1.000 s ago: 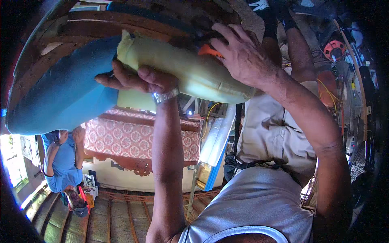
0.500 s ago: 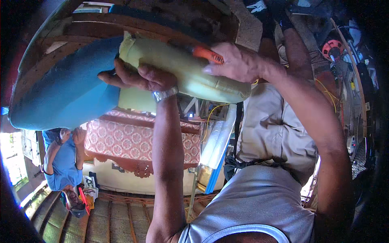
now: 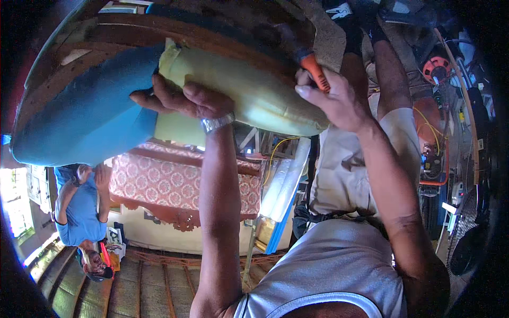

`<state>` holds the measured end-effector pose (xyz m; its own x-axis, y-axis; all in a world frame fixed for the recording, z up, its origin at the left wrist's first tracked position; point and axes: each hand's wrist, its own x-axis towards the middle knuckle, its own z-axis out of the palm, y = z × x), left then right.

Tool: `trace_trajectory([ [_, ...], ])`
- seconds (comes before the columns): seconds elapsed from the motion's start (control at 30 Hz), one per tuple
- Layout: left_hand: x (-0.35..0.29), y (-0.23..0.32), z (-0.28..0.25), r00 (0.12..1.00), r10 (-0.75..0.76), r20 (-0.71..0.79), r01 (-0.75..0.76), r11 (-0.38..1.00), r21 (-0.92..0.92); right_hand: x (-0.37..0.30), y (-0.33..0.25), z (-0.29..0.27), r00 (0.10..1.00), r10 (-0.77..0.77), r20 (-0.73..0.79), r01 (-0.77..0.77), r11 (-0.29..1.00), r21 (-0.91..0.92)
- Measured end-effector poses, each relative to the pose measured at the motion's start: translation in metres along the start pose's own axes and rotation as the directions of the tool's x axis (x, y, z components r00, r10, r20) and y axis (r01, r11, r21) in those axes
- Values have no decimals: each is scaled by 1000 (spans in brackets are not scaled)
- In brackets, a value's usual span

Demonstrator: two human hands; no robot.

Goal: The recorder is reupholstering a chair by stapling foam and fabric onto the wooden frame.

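Cluttered workshop behind. The left hand (image 3: 180, 99) grips the yellow-green cushion (image 3: 244, 87) beside blue fabric (image 3: 85, 122). The right hand (image 3: 331, 100) clenches an orange-handled tool (image 3: 314, 68), its tip hidden under the wooden frame (image 3: 175, 29).

We see the pale green padded cushion (image 3: 249, 90) lying against the dark wooden frame (image 3: 175, 32) above it, the blue fabric cushion (image 3: 90, 116) just to its left, our left hand (image 3: 183, 100) under its left end and our right hand (image 3: 331, 98), with the orange-handled tool (image 3: 316, 69), at its right end.
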<state>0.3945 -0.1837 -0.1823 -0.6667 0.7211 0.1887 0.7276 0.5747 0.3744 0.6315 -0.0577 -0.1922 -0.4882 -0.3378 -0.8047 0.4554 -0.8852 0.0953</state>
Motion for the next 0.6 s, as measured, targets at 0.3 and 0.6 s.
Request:
trace_trajectory([
  [0.3,2,10,5,997,-67,-22,66,997,-41,21,-39,16,719,-635,282,340,-32,-940],
  [0.6,-2,0,-4,999,-8,31,6,997,82,1,-80,38,889,-407,211,125,-229,-965],
])
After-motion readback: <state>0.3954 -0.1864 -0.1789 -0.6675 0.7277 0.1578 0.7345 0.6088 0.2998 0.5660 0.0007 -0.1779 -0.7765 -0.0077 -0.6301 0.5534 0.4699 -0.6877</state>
